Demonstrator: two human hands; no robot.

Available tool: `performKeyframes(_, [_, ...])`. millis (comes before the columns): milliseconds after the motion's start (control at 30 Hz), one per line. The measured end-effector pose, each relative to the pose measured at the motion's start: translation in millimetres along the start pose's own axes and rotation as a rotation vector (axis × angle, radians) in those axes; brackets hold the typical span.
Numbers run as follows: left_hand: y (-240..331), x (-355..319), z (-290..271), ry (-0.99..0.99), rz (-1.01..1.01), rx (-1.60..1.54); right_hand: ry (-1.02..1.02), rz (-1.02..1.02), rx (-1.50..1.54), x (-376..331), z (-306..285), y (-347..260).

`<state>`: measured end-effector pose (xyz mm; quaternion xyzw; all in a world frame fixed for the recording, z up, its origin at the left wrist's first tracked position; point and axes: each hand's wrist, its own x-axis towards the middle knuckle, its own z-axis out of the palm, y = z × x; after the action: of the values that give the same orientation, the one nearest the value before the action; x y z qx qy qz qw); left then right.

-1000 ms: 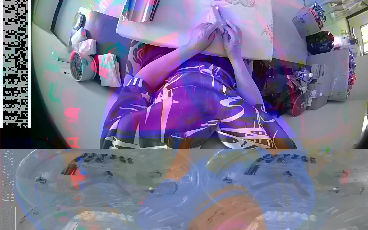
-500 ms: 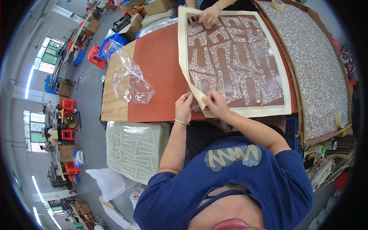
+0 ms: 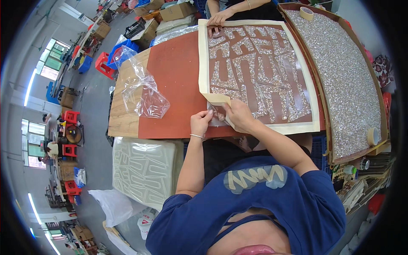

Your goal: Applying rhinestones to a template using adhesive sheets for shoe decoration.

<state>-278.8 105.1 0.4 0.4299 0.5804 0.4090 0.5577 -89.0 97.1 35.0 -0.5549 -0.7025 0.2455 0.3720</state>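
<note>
A sheet with a cream border and glittery cut-out panels [image 3: 263, 72] lies on the red-brown tabletop. Its near left corner is folded back, showing the cream underside. My right hand [image 3: 240, 117] grips that lifted corner. Beside it on the left, my left hand [image 3: 200, 123] pinches what looks like clear film [image 3: 216, 114] under the corner; its exact edge is hard to make out. Across the table, another person's hands [image 3: 219, 19] rest on the sheet's far left corner.
Crumpled clear plastic [image 3: 146, 95] lies on the table's left part. To the right stands a shallow tray of glittery material [image 3: 340, 80] with tape rolls [image 3: 372, 136] on it. A stack of clear patterned sheets [image 3: 144, 163] sits at the near left, above a white bag [image 3: 112, 206].
The near left corner has been folded further back, and my right hand has shifted slightly with it. The sheet's far left corner, raised before, now lies lower under the other person's hands.
</note>
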Motion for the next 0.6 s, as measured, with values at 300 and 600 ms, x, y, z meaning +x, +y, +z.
performKeyframes(300, [-8, -15, -13, 0.318, 0.715, 0.829, 0.233, 0.385, 0.116, 56, -91, 94])
performKeyframes(600, [-14, 8, -39, -0.021, 0.825, 0.783, 0.112, 0.255, 0.052, 30, -93, 38])
